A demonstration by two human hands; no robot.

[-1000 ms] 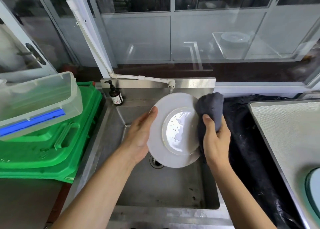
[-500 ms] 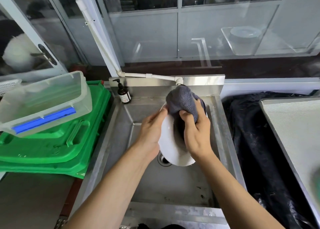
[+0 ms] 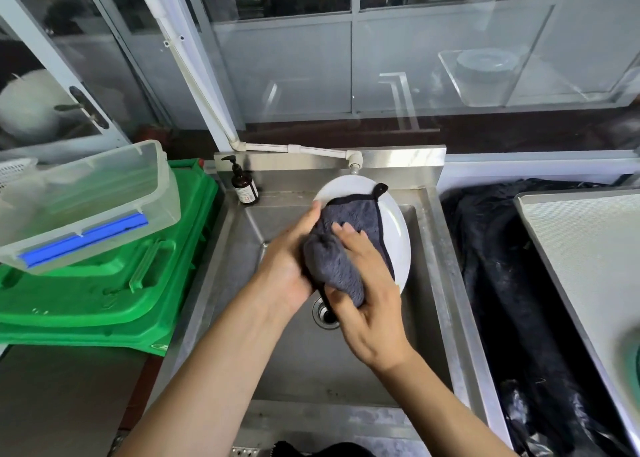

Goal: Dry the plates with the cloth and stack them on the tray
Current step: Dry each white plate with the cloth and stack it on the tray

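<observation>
Right hand (image 3: 372, 304) gripping grey cloth (image 3: 341, 248) against tilted white plate (image 3: 394, 228); left hand (image 3: 289, 266) apparently holding plate's edge, fingers hidden.

Steel sink (image 3: 429, 235), glass partition wall (image 3: 415, 58), green crates (image 3: 104, 294), daylight

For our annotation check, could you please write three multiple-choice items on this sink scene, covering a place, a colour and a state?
1. Where does the pump bottle stand?
A. at the sink's back left corner
B. on the green crate
C. in the clear plastic box

2. What colour is the cloth?
A. yellow
B. dark grey
C. red

3. What is the right hand doing?
A. hanging idle
B. turning the tap
C. gripping the cloth against the white plate

Answers: 1 A, it stands on the sink ledge by the backsplash; 2 B, grey pile with dark edging; 3 C, its thumb and fingers clasp the cloth over the plate.
</observation>
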